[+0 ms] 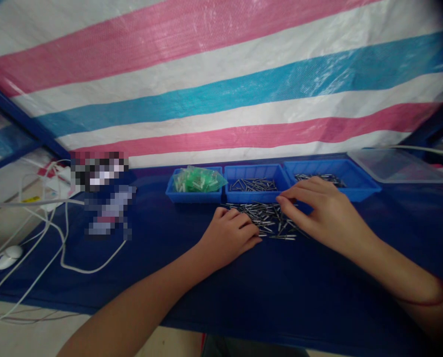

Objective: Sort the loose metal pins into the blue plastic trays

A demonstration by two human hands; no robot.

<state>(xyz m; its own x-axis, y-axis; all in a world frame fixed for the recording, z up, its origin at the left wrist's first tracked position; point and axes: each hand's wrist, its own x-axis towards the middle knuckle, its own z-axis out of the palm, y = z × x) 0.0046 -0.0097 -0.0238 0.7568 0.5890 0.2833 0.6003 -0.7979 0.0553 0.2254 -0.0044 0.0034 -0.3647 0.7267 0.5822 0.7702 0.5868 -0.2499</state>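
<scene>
A loose pile of thin silvery metal pins (268, 214) lies on the dark blue tabletop (299, 297). My left hand (229, 235) rests at the pile's left side, palm down, its bent fingers somewhat apart and touching the pins. Over the right side of the pile is my right hand (320, 210), with thumb and index fingertip brought together in a pinch; whatever is between them is too small to make out. Just behind the pile, a blue middle tray (256, 198) contains more pins. The blue right tray (360, 192), partly covered by my right hand, also has small metal pieces inside.
A blue left tray (193, 198) holds a clear bag with green pieces (201, 179). At the far right lies a translucent plastic lid (396, 166). White cables (63, 248) and blurred-out items occupy the left side. A striped plastic sheet (206, 109) hangs behind the table.
</scene>
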